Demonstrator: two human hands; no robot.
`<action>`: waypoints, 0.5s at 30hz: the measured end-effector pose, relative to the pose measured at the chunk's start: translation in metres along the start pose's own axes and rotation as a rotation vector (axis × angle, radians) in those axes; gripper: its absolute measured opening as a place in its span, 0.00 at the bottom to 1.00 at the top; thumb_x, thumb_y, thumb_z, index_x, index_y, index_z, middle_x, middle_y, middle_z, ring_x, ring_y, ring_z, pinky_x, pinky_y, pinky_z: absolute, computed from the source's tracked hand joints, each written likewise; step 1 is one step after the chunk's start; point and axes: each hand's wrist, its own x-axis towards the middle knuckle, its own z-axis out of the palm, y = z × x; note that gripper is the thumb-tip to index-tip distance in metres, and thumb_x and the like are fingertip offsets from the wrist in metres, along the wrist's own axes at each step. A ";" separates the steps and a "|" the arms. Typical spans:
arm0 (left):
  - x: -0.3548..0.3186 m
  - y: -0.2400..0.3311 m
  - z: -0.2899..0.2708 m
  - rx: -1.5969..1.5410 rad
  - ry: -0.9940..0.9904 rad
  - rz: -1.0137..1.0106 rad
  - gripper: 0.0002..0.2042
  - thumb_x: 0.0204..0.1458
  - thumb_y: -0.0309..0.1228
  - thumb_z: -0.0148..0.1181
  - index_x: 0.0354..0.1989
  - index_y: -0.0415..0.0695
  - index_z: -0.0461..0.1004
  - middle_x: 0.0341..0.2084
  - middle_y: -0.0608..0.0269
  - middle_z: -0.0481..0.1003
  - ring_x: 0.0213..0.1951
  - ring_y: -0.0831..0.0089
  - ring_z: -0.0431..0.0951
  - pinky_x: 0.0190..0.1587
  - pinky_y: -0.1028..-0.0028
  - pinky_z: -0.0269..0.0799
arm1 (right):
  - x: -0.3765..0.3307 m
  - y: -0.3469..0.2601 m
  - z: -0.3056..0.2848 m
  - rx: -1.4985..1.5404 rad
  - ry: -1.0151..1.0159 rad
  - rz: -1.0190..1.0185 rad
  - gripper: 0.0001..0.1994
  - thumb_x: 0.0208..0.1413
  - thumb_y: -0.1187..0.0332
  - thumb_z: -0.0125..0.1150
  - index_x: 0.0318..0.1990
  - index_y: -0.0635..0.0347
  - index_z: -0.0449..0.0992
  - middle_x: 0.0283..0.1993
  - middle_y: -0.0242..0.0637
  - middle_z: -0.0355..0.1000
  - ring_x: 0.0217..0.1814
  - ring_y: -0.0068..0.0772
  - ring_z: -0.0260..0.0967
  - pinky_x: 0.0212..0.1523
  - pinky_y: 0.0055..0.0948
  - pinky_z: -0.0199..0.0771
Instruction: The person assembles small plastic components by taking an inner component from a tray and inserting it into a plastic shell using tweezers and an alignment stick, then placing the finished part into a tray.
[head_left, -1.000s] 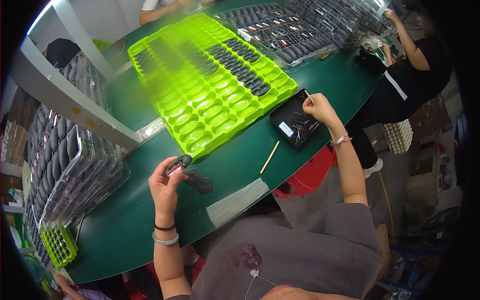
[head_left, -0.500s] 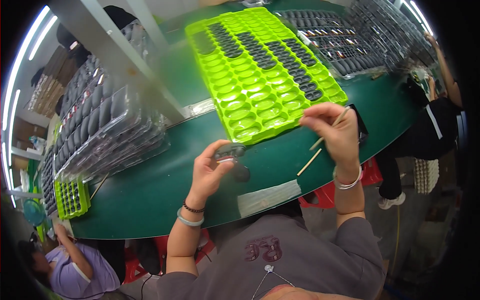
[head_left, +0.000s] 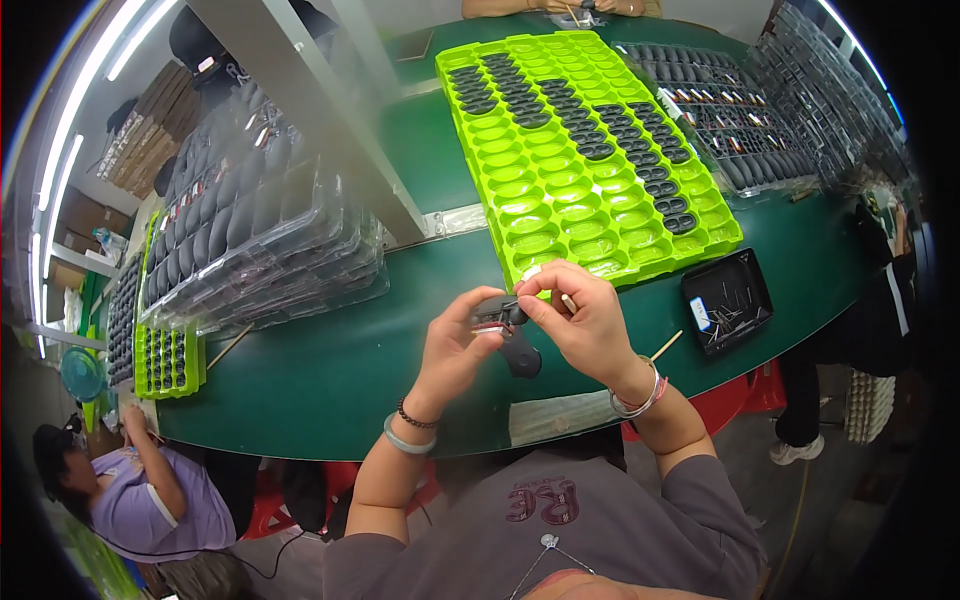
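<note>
My left hand (head_left: 452, 345) holds a small black oval part (head_left: 494, 315) with a red and white inside, just above the green table (head_left: 330, 370). My right hand (head_left: 585, 318) pinches the same part from the right and also holds a thin wooden stick (head_left: 568, 301). A second black oval piece (head_left: 522, 352) lies on the table just under my hands. Right behind them is the near edge of a large lime-green tray (head_left: 580, 190) with many oval pockets, some filled with black parts.
A small black dish (head_left: 728, 298) of tiny pieces sits to the right, a wooden stick (head_left: 665, 346) beside it. Clear trays of black parts (head_left: 250, 240) are stacked at left, more at far right (head_left: 760, 130). A small green tray (head_left: 168, 358) lies far left. A seated person (head_left: 130, 480) is lower left.
My right hand came in from the black dish at right and joined my left hand on the small part. The camera view also swung, bringing the green tray nearer the centre.
</note>
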 end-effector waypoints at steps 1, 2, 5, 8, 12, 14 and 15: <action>0.001 0.000 0.000 0.002 0.009 0.003 0.25 0.49 0.31 0.62 0.53 0.35 0.63 0.41 0.61 0.71 0.41 0.76 0.73 0.45 0.77 0.69 | -0.001 0.002 0.001 0.003 0.025 -0.021 0.02 0.49 0.77 0.60 0.31 0.64 0.75 0.32 0.29 0.71 0.17 0.09 0.48 0.18 0.14 0.47; 0.001 0.000 0.001 0.004 0.018 0.005 0.25 0.49 0.31 0.63 0.53 0.35 0.63 0.41 0.62 0.70 0.41 0.76 0.72 0.44 0.77 0.69 | -0.002 0.002 0.001 0.005 0.022 -0.017 0.02 0.49 0.77 0.60 0.31 0.64 0.75 0.32 0.29 0.71 0.17 0.09 0.48 0.18 0.14 0.47; 0.001 0.003 0.001 0.051 0.009 0.001 0.24 0.49 0.31 0.63 0.53 0.35 0.63 0.40 0.62 0.70 0.41 0.78 0.71 0.44 0.78 0.68 | -0.001 0.000 0.000 -0.009 0.035 0.039 0.04 0.48 0.75 0.59 0.31 0.66 0.74 0.31 0.42 0.73 0.34 0.36 0.72 0.35 0.27 0.70; 0.001 0.004 0.002 0.060 0.006 0.007 0.24 0.48 0.31 0.63 0.52 0.35 0.64 0.40 0.62 0.70 0.40 0.79 0.71 0.43 0.78 0.68 | -0.002 -0.001 0.000 0.001 0.029 0.061 0.04 0.48 0.75 0.59 0.31 0.66 0.74 0.31 0.41 0.73 0.34 0.36 0.72 0.35 0.27 0.70; 0.001 0.004 0.002 0.040 0.015 -0.003 0.24 0.48 0.31 0.64 0.52 0.34 0.64 0.41 0.63 0.70 0.41 0.79 0.70 0.43 0.79 0.68 | -0.003 0.004 0.001 0.002 0.025 0.007 0.03 0.48 0.76 0.60 0.31 0.65 0.74 0.32 0.36 0.72 0.26 0.22 0.61 0.26 0.20 0.59; 0.002 0.003 0.002 0.063 0.029 -0.008 0.24 0.48 0.31 0.64 0.51 0.35 0.64 0.40 0.63 0.70 0.41 0.78 0.70 0.44 0.78 0.68 | -0.003 0.004 0.000 0.020 0.021 -0.017 0.02 0.49 0.77 0.60 0.31 0.65 0.74 0.33 0.31 0.71 0.19 0.08 0.51 0.17 0.12 0.48; 0.001 0.002 0.002 0.064 0.031 -0.008 0.24 0.48 0.31 0.64 0.51 0.35 0.64 0.40 0.63 0.70 0.41 0.78 0.70 0.44 0.78 0.68 | -0.002 0.001 -0.001 -0.011 0.008 -0.003 0.03 0.48 0.76 0.60 0.31 0.66 0.74 0.33 0.37 0.72 0.26 0.23 0.61 0.26 0.20 0.59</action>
